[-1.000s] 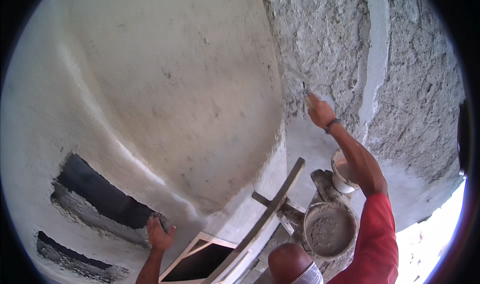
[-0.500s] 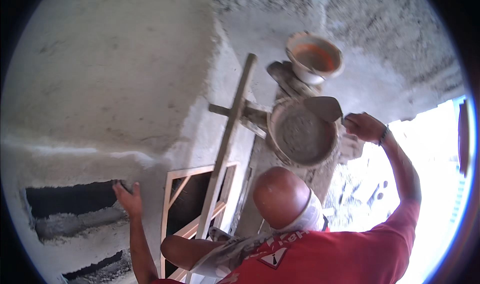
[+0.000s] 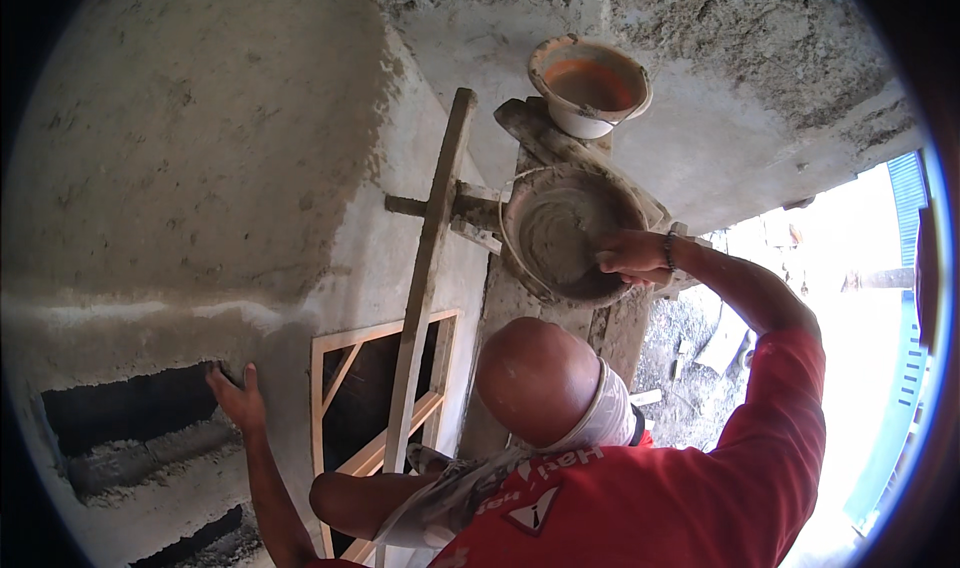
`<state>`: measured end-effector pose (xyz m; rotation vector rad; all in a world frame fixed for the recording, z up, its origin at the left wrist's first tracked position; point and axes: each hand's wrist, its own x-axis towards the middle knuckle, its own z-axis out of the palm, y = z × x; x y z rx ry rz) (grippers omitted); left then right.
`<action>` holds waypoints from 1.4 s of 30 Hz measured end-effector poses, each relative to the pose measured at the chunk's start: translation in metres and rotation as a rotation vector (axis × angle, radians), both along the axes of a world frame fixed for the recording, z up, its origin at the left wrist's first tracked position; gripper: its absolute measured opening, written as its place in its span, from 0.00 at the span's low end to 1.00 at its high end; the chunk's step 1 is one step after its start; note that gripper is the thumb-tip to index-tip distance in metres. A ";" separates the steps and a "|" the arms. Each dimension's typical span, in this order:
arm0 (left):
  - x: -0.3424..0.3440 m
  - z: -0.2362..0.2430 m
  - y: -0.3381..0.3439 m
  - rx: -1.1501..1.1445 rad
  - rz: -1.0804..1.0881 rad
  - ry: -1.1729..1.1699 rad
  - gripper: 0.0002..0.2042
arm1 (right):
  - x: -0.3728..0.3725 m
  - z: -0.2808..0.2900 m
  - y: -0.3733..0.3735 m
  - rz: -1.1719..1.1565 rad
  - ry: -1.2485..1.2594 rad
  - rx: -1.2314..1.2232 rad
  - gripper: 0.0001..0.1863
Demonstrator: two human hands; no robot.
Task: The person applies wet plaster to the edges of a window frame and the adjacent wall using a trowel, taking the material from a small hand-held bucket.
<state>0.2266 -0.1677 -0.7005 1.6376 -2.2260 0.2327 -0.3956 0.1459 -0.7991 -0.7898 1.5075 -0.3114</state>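
My right hand reaches down into a round basin of wet grey mortar. Its fingers are closed round a trowel; just the end of the handle shows, and the blade is hidden by the hand and the mortar. On the left, my left hand lies against the plastered wall, fingers apart, beside the edge of a dark rectangular opening. It holds nothing.
Behind the basin stands a mortar-stained bucket with an orange inside, on wooden planks. A long upright timber crosses a short beam left of the basin. Below is a wooden window frame. My bent knees are close underneath.
My right hand has moved down and left, taking the trowel from above the basin's rim into the mortar. The view has shifted slightly; my left hand stays by the opening.
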 end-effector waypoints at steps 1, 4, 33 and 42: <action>-0.004 -0.002 0.000 0.009 0.023 -0.002 0.32 | -0.008 -0.006 0.019 -0.026 -0.032 -0.047 0.13; -0.011 -0.004 -0.001 0.012 0.053 0.003 0.32 | -0.012 -0.007 0.054 -0.203 -0.082 -0.091 0.13; -0.006 0.008 0.007 0.067 0.177 0.028 0.39 | -0.044 0.248 -0.193 -1.623 0.049 -1.831 0.17; -0.008 0.001 0.009 0.068 0.162 0.064 0.39 | -0.072 0.208 -0.363 -0.444 1.261 -1.510 0.20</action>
